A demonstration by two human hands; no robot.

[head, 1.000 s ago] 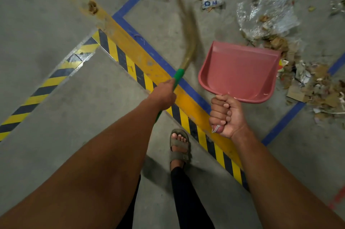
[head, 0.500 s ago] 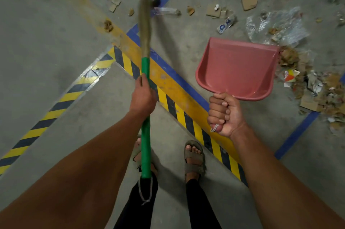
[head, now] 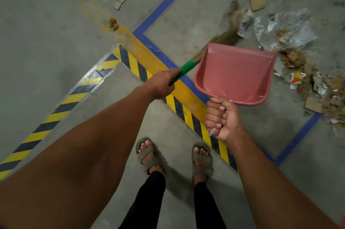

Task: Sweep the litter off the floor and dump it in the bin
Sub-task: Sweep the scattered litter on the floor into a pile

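Our left hand (head: 162,84) grips the broom (head: 183,71) by its green handle, bristles blurred over the floor (head: 46,33) beside scattered litter (head: 306,83). Our right hand (head: 222,118) clutches the pink dustpan (head: 234,75) by its handle, held above the floor, empty. Yellow-black hazard tape (head: 56,109) crosses near our sandals (head: 147,156).

Pink dustpan (head: 235,74); green broom handle (head: 183,72); yellow-black striped floor tape (head: 61,103); blue floor line (head: 171,1).
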